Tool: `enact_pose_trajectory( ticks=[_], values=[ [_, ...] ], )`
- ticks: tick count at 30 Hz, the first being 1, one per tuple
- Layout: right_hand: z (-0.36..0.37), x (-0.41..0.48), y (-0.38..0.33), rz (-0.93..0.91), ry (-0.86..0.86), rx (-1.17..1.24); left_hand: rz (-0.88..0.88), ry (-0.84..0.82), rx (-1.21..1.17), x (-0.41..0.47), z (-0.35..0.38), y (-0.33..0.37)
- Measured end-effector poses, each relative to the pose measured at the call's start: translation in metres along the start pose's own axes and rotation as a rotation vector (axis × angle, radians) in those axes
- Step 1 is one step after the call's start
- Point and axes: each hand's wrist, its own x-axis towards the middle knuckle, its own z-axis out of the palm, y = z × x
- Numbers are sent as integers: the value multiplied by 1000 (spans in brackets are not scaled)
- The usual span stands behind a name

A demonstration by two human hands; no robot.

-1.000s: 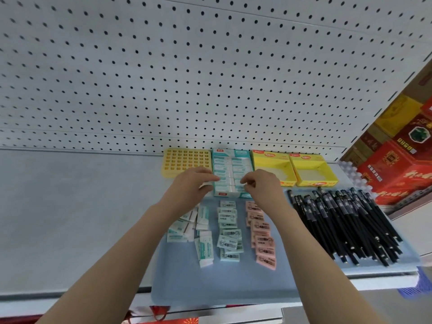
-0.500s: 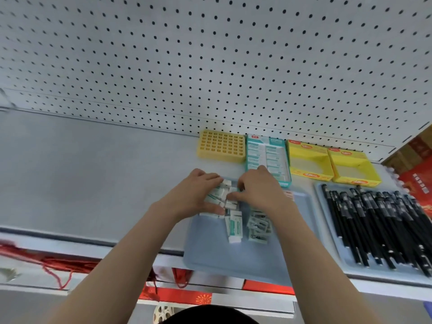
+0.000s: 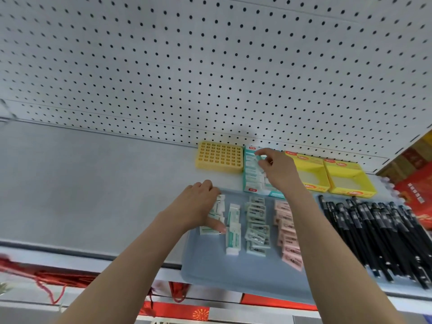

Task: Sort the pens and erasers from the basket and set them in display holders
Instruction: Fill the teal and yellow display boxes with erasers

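Note:
My right hand pinches a small white-and-teal eraser over the far end of the teal eraser display box. My left hand lies on a loose pile of white-and-teal erasers at the left of a blue mat, thumb stretched across them, fingers curled at the far edge. More white-teal erasers, a row of clear-wrapped ones and a row of pink erasers lie on the mat. Several black pens lie on a second mat at the right.
A yellow pen holder with a grid of holes stands left of the teal box. Two open yellow display boxes stand to its right. Pegboard wall rises behind. Red boxes sit at far right. Red cord hangs below the shelf edge.
My right hand has gone from the eraser pile up to the far end of the teal box with an eraser. My left hand stays on the pile.

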Motion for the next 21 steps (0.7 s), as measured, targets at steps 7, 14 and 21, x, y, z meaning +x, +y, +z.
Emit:
enact_pose_trajectory(
  ticks=[7,14,21],
  values=[
    [23,34,27,19,-66,-203,-6,-39,-205,1,-5,0],
    [24,41,32,-59,27,-266,-84,105,-272,12,-6,-6],
    [30,58,34,-95,47,-239,-188,236,-747,41,-14,-12]
  ],
)
